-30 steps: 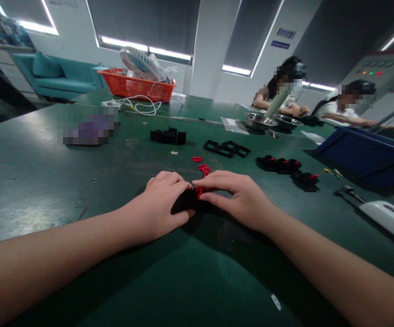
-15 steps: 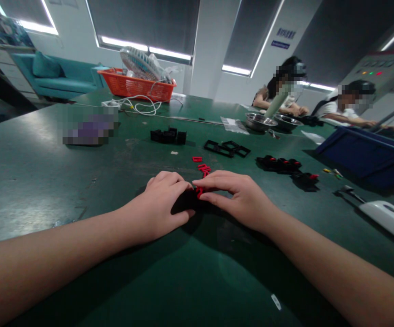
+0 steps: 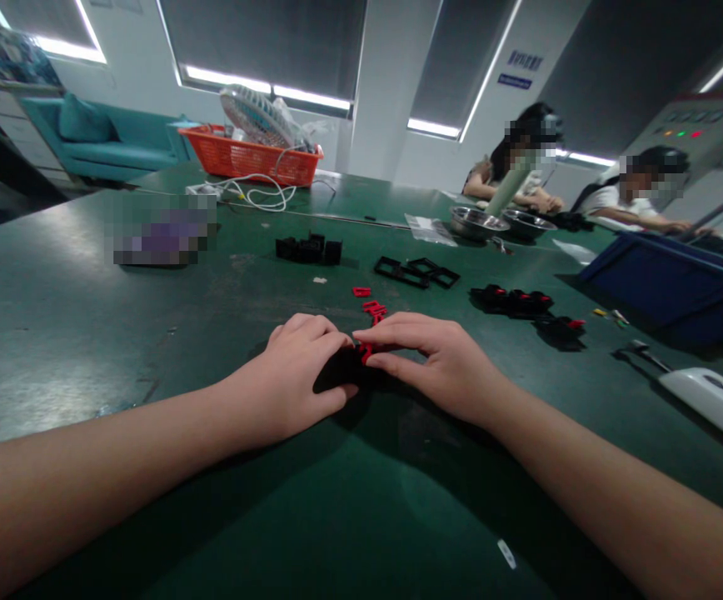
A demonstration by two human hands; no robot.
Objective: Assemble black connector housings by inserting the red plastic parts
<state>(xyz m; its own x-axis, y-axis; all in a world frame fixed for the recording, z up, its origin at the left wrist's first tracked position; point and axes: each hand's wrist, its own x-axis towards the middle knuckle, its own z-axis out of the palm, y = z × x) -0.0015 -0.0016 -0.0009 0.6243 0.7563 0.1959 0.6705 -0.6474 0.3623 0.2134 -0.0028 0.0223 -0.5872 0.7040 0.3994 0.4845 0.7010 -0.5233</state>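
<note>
Across the green table [image 3: 349, 533], the left hand [image 3: 290, 375] grips a black part [image 3: 335, 372] while the right hand [image 3: 446, 360] pinches a red piece [image 3: 366, 355] at its edge. Fitting seems underway, calling for steady alignment.

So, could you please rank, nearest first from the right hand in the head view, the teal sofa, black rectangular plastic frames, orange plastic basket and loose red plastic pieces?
1. Loose red plastic pieces: just beyond the right hand.
2. Black rectangular plastic frames: farther out, ahead.
3. Orange plastic basket: farther still, leftward.
4. Teal sofa: left background.
</note>
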